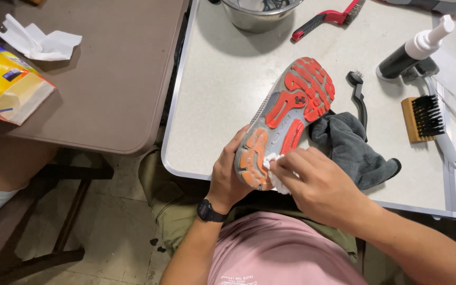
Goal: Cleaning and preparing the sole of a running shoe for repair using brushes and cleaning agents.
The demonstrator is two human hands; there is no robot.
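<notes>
At the near edge of the white table [222,89], the left hand [228,174] clasps an upturned running shoe [286,116] while the right hand [317,184] pinches a white wipe [275,171] against its orange sole.

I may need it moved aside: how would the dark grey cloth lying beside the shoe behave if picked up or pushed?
The crumpled dark grey cloth lies in soft folds, so it would likely droop limply from a pinch. Pushed, it would probably bunch up instead of sliding whole. One edge lies against the grey shoe with the orange-red sole, so pulling might nudge the shoe.

Pale table [222,95], brown table [112,79], tiled floor [112,227]
</notes>
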